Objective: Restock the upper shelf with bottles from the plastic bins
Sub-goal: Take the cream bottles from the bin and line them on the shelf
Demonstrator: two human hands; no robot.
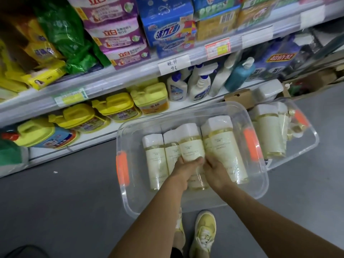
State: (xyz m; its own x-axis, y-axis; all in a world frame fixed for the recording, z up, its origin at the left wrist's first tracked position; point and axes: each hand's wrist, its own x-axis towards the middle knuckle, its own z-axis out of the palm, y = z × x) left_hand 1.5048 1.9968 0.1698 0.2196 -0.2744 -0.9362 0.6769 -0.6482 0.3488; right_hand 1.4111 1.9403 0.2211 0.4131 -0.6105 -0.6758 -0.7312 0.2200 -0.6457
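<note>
Both hands are down in the near clear bin (130, 198) on the floor, working the same bottle (191, 144). Left hand (183, 173) grips its lower body from the left, thumb laid across the front label; right hand (214, 174) has fingers curled in from the right, seemingly on that bottle, though the contact is partly hidden. The bottle lies flat, long axis running away from the person, white cap end toward the shelving, base end at the hands, so both are about equally near. It rides slightly above its neighbours: one bottle to its left (154, 161), another partly under it, a bigger one on the right (223, 148). All are cream plastic cylinders with gold bands and white caps, in glossy shrink film, likely slippery. The bin is thin see-through plastic with orange handle clips (122, 170). A second bin (305, 142) just behind and to the right holds more of the same bottles. Target upper shelf (130, 73) sits up and ahead, packed with soft detergent bags; lower shelf carries yellow jugs (117, 107) and spray bottles (199, 86). Next move probably means lifting base-first and tipping upright.
</note>
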